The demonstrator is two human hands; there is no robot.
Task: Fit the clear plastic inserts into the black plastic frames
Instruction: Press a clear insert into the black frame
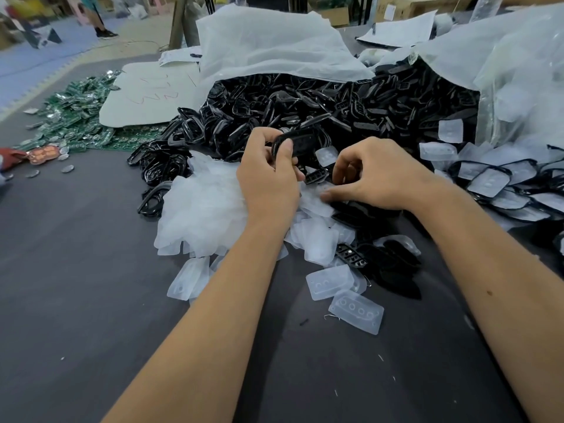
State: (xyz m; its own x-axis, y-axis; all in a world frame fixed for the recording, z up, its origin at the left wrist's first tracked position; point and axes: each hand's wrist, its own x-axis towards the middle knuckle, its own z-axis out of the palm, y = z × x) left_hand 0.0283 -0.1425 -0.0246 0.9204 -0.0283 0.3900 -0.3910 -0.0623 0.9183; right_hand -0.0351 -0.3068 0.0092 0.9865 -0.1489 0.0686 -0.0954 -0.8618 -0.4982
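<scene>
With the left hand (268, 175) pinching the black oval plastic frame (294, 145), let the right hand (369, 175), fingers curled onto the clear rectangular plastic insert (317, 199) beneath its grip, lift one insert squarely into the frame opening.

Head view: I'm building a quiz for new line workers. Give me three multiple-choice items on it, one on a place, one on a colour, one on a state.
1. Where do the finished frames with inserts lie?
A. far left
B. right edge
C. near bottom

2. What colour are the circuit boards?
A. green
B. red
C. white

3. What is the left hand doing?
A. lying flat
B. gripping a black frame
C. holding a board

Key: 1 B, the filled frames lie by the right edge. 2 A, the circuit boards at left are green. 3 B, the left hand curls round a black frame.
</scene>
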